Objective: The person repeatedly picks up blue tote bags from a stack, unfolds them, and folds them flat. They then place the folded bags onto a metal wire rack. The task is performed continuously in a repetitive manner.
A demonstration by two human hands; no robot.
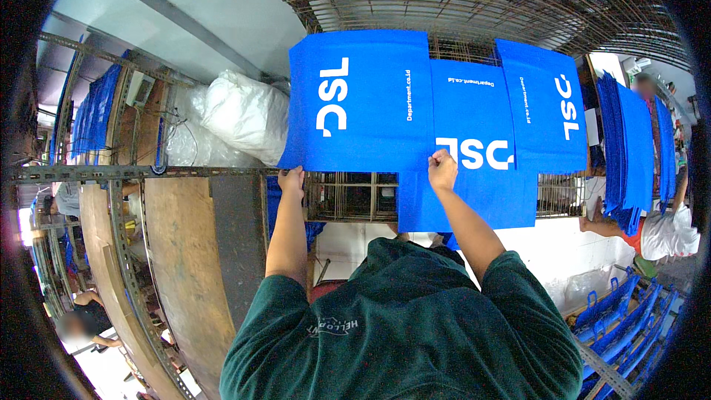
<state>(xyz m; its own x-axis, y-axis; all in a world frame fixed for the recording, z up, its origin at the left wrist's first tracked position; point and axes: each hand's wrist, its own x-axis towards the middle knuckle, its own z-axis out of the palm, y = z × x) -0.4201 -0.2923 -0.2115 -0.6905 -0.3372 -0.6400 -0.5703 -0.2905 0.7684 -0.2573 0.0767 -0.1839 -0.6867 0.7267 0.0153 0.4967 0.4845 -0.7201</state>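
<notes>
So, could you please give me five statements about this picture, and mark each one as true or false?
1. The left hand is at the lower edge of a blue sheet. True.
2. The right hand is over a second blue sheet. True.
3. The person's shirt is red. False: it is dark green.
4. The white bundle lies to the right of both hands. False: it lies to the left.
5. A blue stack stands on the picture's right side. True.
</notes>
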